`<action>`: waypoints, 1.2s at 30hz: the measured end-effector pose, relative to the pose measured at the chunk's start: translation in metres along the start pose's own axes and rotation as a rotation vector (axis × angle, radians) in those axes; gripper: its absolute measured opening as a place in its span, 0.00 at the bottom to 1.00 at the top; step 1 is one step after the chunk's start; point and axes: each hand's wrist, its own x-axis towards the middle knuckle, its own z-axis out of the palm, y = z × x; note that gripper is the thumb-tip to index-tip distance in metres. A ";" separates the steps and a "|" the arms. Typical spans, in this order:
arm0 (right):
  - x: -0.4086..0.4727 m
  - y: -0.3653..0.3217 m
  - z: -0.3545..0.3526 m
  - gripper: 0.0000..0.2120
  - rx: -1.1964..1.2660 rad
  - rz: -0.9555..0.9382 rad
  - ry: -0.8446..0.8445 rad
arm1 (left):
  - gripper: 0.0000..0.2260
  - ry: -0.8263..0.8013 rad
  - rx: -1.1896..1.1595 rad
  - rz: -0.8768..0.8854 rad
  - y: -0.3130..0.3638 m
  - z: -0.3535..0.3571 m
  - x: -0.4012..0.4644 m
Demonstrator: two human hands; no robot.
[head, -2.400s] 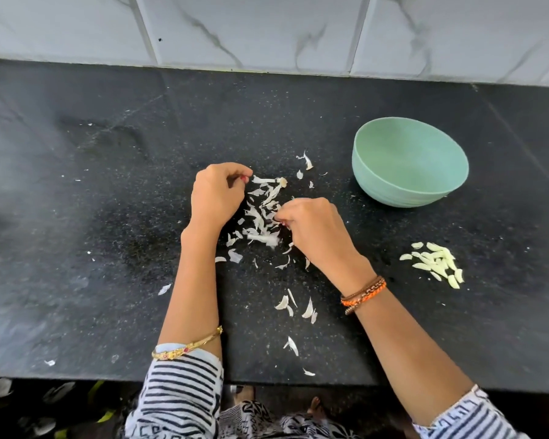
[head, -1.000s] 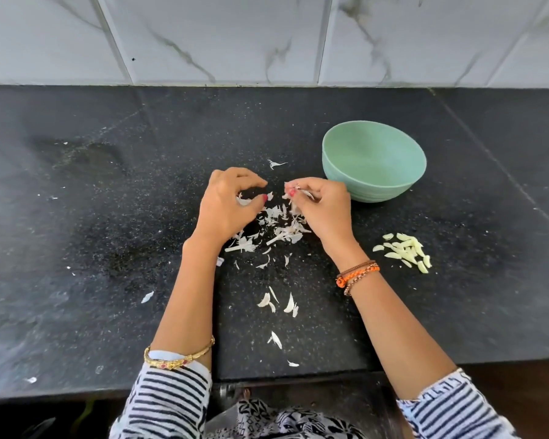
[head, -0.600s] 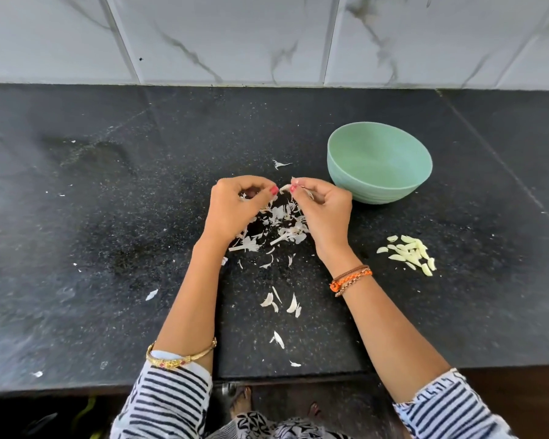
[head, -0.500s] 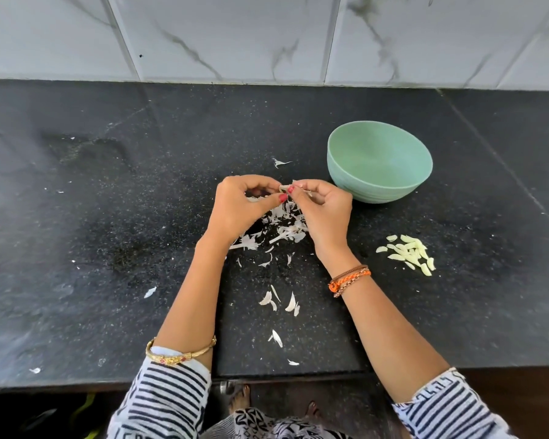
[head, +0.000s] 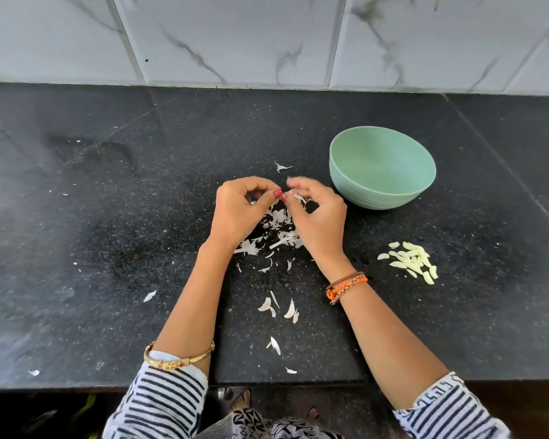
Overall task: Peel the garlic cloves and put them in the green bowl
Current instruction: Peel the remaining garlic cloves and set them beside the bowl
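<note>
Still mid-peel, by the look of it: a small garlic clove (head: 285,198), mostly hidden, pinched between both sets of fingertips above a heap of white skins (head: 278,228). Left hand (head: 241,213) curled, thumb and forefinger closed on the clove. Right hand (head: 319,217) curled too, fingers (head: 293,183) blurred, seemingly tugging at skin. Next, probably: strip the last skin, then carry the clove over. Green bowl (head: 382,167) just right of the hands on the black worktop (head: 108,248), apparently empty. Peeled cloves (head: 411,261) piled nearer, well apart from the bowl.
</note>
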 end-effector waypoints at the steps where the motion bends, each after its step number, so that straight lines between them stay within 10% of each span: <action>1: 0.000 0.000 0.000 0.11 0.025 0.017 0.013 | 0.06 0.006 -0.009 -0.003 0.000 0.001 0.000; 36: 0.001 0.002 -0.004 0.07 -0.086 -0.195 -0.075 | 0.14 0.046 -0.296 -0.111 0.008 0.002 -0.002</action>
